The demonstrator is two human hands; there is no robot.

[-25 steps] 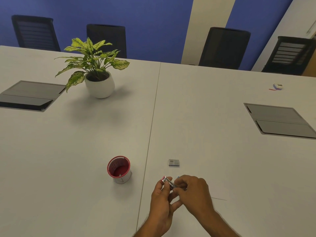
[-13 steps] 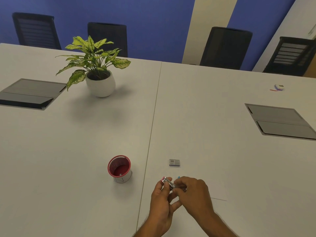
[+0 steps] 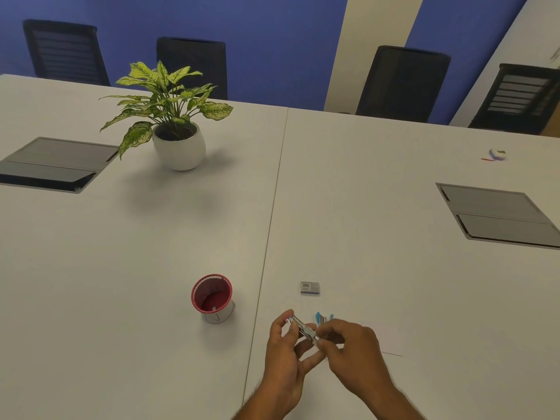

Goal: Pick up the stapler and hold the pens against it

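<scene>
Both hands met low in the frame, a bit right of centre, and shared one small thing between them. The left hand [image 3: 286, 356] had its fingers curled up round a slim silvery metal piece [image 3: 301, 327], pinching the upper-left end of it, while the right hand [image 3: 351, 350] pinched the lower-right end with its fingertips. So the piece ran on a slant between the two, held up off the table [image 3: 378, 207], and honestly it was too small and blurry to say what exactly it was.

Just above the right hand's knuckles there was a little blue item [image 3: 321, 318] on the table, partly hidden behind the fingers. A bit higher up sat a small grey box [image 3: 309, 287] with what looked like a barcode label, lying flat, near the hands but not touching them. Left of the hands, on the other side of the table seam, stood a red mesh cup [image 3: 212, 298] with a white base, upright.

Further out: a potted plant [image 3: 172, 116] in a round white pot in the upper left, a grey hatch panel [image 3: 51, 163] at the left edge and another grey panel [image 3: 500, 216] at the right edge. A tiny coloured object [image 3: 495, 155] lay far off in the upper right. Black chairs [image 3: 403, 83] lined the top of the frame against a blue wall [image 3: 272, 40].
</scene>
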